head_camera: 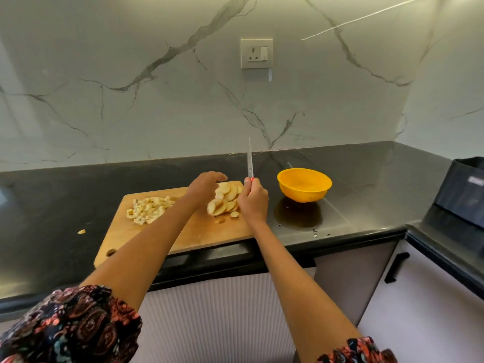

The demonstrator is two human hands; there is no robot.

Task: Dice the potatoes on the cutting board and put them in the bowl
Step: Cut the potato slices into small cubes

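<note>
**Clerk:** List the worktop [65, 195], left to right.

**Me:** Item one: a stray potato scrap [81, 231], off the cutting board [183, 231]. Item two: diced pieces [148, 209], heaped on the board's left part. Item three: my left hand [205, 186], fingers loosely spread, hovering over the sliced rounds [225, 201], gripping nothing. Item four: my right hand [252, 201], wrapped around the knife [249, 159], blade pointing up and away. Item five: the yellow bowl [304, 185], just right of the board; I see no potato in it.

**Clerk:** Hazards?

**Me:** The rounds lie fanned and loose; a downward cut could skid them, bringing the blade toward my left fingertips. Pieces swept carelessly may miss the bowl.
</note>
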